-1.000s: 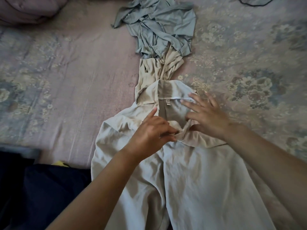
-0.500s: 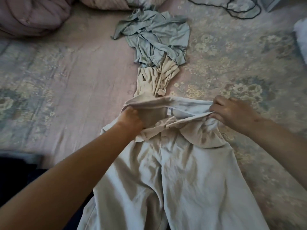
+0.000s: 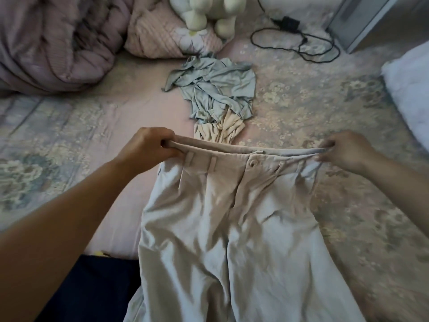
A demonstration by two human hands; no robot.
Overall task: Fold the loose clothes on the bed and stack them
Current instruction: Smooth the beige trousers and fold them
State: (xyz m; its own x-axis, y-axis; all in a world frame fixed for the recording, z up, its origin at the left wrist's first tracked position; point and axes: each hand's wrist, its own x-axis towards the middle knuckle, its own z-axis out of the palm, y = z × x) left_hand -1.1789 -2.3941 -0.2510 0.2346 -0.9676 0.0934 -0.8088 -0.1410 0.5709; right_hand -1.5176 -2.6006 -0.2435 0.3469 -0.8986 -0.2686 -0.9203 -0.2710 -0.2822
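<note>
**Trousers held taut at the waistband, both hands engaged**

The beige trousers (image 3: 232, 228) lie front side up on the bed (image 3: 69, 140), waistband farthest from the person, legs running toward the lower edge of the view and off it. The waistband is stretched in a near-straight line between the two hands. A button (image 3: 253, 162) sits near the middle of the band, and two belt loops show to its left.

The left hand (image 3: 148, 147) is at the left end of the waistband, fingers curled into a fist round the band, knuckles up; the grip is closed on the fabric. The forearm reaches in from the lower left corner.

The right hand (image 3: 343, 149) is at the right end of the waistband, pinching the band between thumb and fingertips, the remaining fingers bent. The forearm enters from the right edge. This hand is slightly blurred.

Just beyond the waistband lies a crumpled cream garment (image 3: 220, 133), with a crumpled grey-blue garment (image 3: 216, 87) overlapping its far end.

Farther beyond the trousers: a bunched quilt (image 3: 53, 43) to the left, a pink pillow (image 3: 162, 36), a pale plush toy (image 3: 209, 12), and a black cable (image 3: 299, 40) with its adapter to the right. A white pillow (image 3: 411, 94) lies right of the trousers.
</note>
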